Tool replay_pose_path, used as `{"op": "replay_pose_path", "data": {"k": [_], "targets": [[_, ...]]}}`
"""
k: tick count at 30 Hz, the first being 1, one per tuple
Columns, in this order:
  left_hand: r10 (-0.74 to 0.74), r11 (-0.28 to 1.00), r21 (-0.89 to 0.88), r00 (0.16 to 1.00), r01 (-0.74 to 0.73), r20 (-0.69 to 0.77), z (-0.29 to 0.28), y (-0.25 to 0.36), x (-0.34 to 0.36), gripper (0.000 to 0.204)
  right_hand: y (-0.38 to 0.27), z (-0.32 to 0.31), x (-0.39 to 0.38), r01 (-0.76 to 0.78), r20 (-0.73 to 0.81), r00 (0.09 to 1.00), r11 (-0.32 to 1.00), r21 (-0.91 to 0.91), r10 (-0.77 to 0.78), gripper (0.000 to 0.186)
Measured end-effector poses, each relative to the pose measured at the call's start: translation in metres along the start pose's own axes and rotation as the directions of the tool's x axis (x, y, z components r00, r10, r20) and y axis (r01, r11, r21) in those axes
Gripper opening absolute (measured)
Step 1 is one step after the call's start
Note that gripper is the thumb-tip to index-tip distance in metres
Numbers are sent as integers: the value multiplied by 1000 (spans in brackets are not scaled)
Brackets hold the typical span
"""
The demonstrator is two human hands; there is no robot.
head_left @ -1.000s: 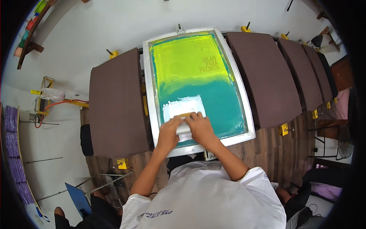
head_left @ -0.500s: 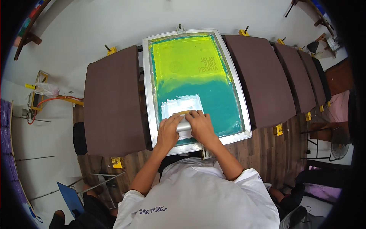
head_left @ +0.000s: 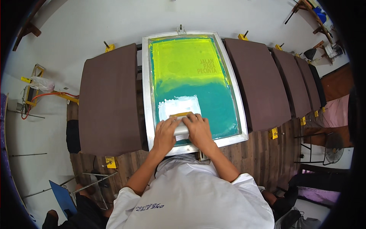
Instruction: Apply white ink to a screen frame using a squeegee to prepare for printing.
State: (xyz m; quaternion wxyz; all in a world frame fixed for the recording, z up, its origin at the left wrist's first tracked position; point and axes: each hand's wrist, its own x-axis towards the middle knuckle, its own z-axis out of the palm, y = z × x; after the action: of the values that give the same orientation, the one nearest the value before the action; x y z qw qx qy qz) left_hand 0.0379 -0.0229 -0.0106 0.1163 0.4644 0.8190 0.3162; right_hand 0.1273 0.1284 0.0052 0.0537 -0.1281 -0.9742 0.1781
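A screen printing frame [head_left: 243,110] with a silver metal rim lies in front of me. Its mesh is yellow-green at the far part and teal at the near part, with faint lettering at the far right. On the near left of the mesh is a patch of white ink [head_left: 167,107]. Both hands grip a squeegee [head_left: 182,129] with a silver handle and a yellowish blade, at the near edge of the white patch. My left hand [head_left: 164,135] is closed on its left end, my right hand [head_left: 199,131] on its right end. The fingertips nearly meet.
Brown-covered boards stand on both sides, one at the left [head_left: 108,99] and several at the right [head_left: 257,84], with yellow clamps [head_left: 111,162] at their ends. At the lower left are a blue panel [head_left: 62,196] and a seated person's dark clothes. A fan [head_left: 334,147] stands at the right.
The squeegee and both hands stay at almost the same place on the mesh, with a very slight shift. The whole view has tilted a little.
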Motion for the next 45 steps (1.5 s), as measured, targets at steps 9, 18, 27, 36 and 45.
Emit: {"op": "replay_pose_path", "data": {"k": [9,18,27,36,45], "targets": [[-16,998,-63,990,25,141,-8,16,-28,64,-4,-2,-39,-42,181,983,997,68,29,59],[20,999,25,1000,-20,-9,9,-4,-7,61,5,25,-21,-8,-14,1000,1000,10,8,61],[80,991,-101,996,-82,-29,-13,-1,11,56,3,-22,7,1,207,978,1000,-8,1,47],[-23,999,-23,999,24,34,6,-2,8,57,13,11,-2,10,88,996,999,40,-14,49],[37,997,-74,996,-31,86,-14,11,-9,48,-2,-25,-15,-29,310,951,998,52,12,49]]}}
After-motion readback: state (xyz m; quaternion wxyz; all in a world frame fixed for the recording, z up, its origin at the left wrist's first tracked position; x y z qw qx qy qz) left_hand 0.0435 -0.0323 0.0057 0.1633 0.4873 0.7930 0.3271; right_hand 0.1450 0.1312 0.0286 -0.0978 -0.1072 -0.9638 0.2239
